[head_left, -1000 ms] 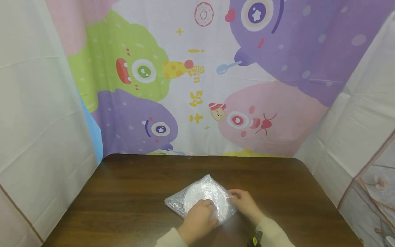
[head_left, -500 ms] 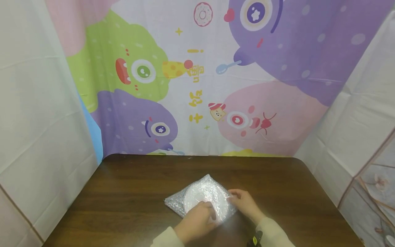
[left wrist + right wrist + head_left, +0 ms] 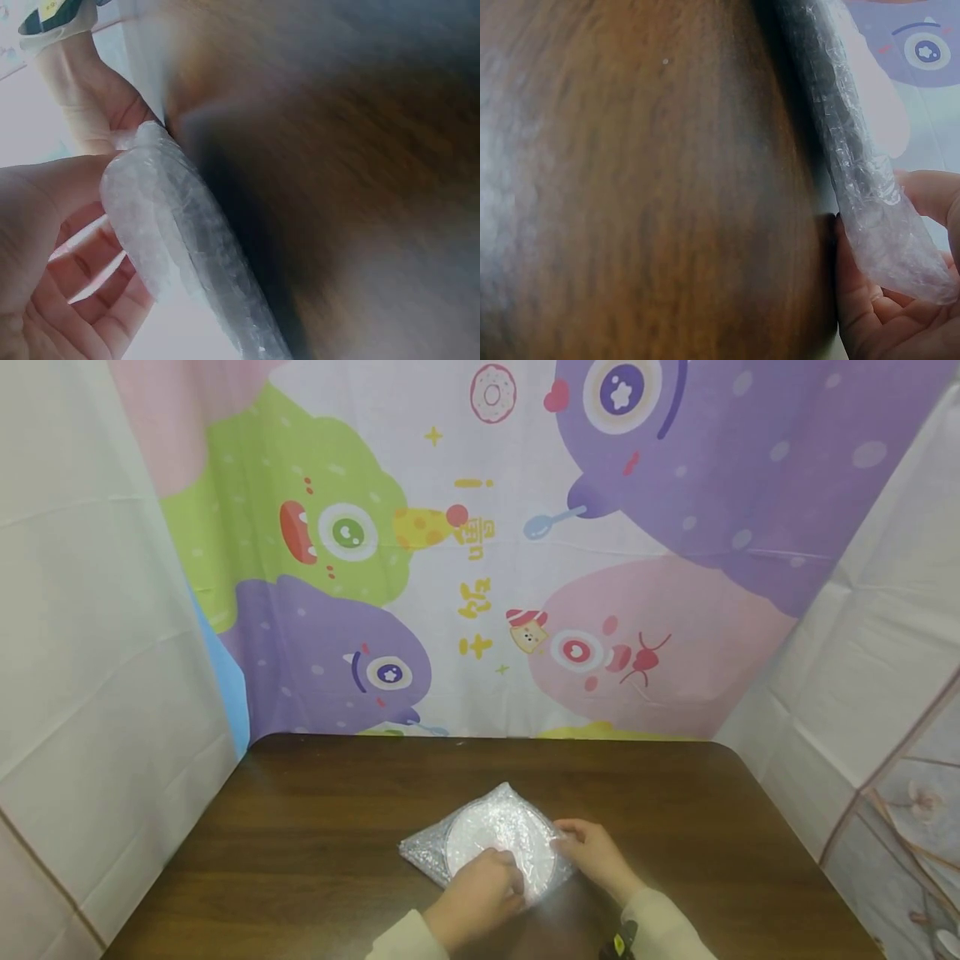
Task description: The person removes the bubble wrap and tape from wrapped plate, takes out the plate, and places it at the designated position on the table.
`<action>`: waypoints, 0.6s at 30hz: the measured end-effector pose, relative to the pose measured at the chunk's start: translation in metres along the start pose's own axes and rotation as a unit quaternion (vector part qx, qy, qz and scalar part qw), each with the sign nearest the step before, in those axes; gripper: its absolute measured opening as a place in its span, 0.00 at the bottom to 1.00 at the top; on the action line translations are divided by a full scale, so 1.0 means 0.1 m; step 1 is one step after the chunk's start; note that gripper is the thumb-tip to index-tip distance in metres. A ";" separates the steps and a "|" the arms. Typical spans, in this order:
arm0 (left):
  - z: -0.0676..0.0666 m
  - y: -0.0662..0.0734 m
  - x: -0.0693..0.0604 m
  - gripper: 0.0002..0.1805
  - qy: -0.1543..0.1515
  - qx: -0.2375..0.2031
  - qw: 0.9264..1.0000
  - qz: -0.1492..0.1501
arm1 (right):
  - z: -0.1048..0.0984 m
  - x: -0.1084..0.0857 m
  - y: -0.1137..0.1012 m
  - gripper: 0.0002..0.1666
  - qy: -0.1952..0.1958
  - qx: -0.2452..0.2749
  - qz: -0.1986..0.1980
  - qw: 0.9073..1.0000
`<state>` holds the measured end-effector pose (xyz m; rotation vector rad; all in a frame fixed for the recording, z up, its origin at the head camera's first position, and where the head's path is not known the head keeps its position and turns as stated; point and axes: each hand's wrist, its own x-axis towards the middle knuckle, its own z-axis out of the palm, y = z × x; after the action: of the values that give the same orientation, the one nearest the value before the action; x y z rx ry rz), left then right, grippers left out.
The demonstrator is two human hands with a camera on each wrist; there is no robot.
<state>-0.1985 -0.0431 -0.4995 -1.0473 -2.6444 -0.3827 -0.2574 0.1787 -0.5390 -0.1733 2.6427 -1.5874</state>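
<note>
Brown table (image 3: 322, 793) beneath a bubble-wrapped disc (image 3: 491, 832), right grip (image 3: 597, 858) pinching it, left grip (image 3: 477, 896) seemingly likewise.

The left hand (image 3: 474, 897) has shifted slightly leftward over the bubble-wrapped white disc (image 3: 504, 828). Its cream sleeve (image 3: 408, 937) has moved likewise.

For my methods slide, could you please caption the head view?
Left hand and right hand touch a clear-wrapped round white item on a brown table.
</note>
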 end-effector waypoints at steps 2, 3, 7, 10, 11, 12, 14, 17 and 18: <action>0.01 0.00 -0.01 0.09 0.008 0.011 1.000 0.012 | 0.00 0.01 0.00 0.22 -0.001 0.002 0.000 1.000; 0.01 0.00 -0.01 0.09 0.011 0.017 1.000 0.017 | 0.00 0.01 0.00 0.22 -0.002 0.002 0.001 1.000; 0.03 -0.01 -0.02 0.10 0.024 0.038 0.998 0.035 | 0.00 0.02 0.01 0.22 -0.002 0.001 0.006 1.000; 0.05 -0.01 -0.03 0.10 0.035 0.057 0.997 0.045 | 0.00 0.02 0.02 0.22 -0.002 0.001 0.005 1.000; 0.06 -0.01 -0.03 0.11 0.039 0.064 0.996 0.049 | 0.01 0.02 0.02 0.22 -0.002 -0.001 0.002 1.000; 0.06 -0.01 -0.03 0.11 0.042 0.071 0.995 0.052 | 0.00 0.02 0.02 0.22 -0.002 -0.001 0.001 1.000; 0.07 -0.01 -0.03 0.11 0.047 0.086 0.994 0.056 | 0.00 0.01 0.02 0.22 -0.003 0.000 0.000 1.000; 0.09 -0.01 -0.03 0.11 0.049 0.104 0.991 0.062 | 0.01 0.01 0.02 0.22 -0.002 0.000 0.001 1.000; 0.09 -0.01 -0.03 0.11 0.049 0.111 0.991 0.065 | 0.01 0.01 0.01 0.22 -0.001 0.001 0.003 1.000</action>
<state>-0.1989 -0.0427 -0.5093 -1.0908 -2.4494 -0.1057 -0.2589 0.1786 -0.5403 -0.1675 2.6366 -1.5873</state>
